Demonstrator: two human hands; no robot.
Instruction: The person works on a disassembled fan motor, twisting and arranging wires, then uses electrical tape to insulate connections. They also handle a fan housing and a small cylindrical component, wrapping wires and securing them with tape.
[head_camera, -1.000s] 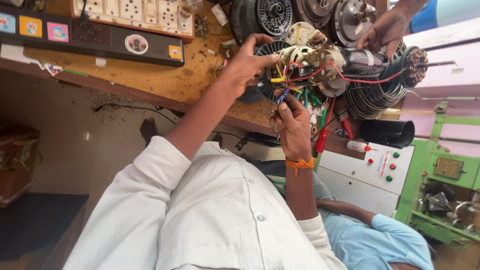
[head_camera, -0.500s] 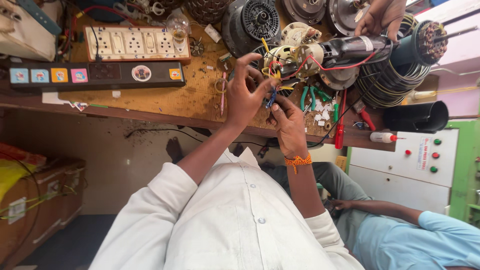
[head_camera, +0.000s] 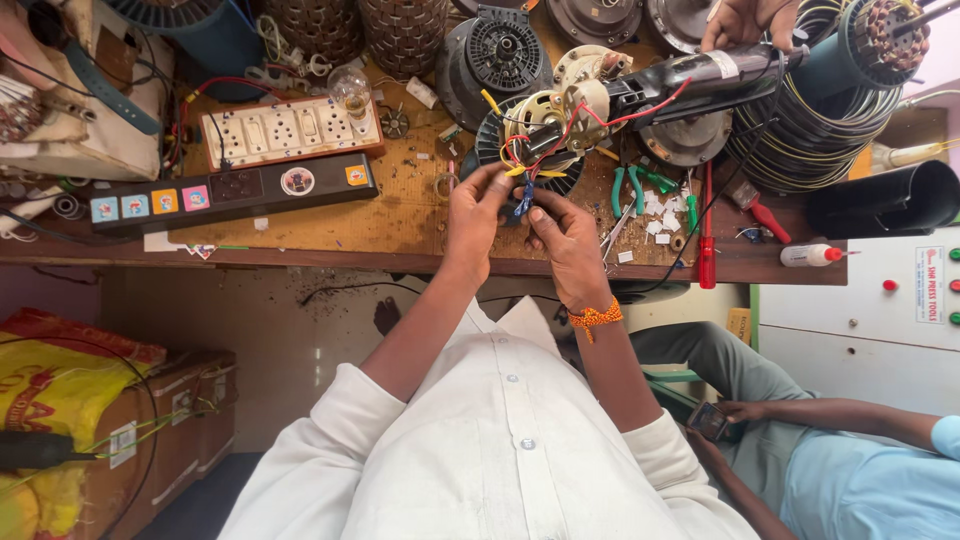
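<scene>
Head cam view: both hands meet near the worktop's front edge, left hand (head_camera: 478, 212) and right hand (head_camera: 563, 238) each with a pinching grip on the blue wire (head_camera: 524, 196) coming off the small motor (head_camera: 560, 112). Red screwdriver (head_camera: 706, 235) lies nearby.

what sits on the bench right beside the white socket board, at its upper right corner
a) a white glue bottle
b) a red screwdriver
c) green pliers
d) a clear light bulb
d: a clear light bulb stands at the upper right corner of the white socket board; the other tools lie far to the right.
</scene>
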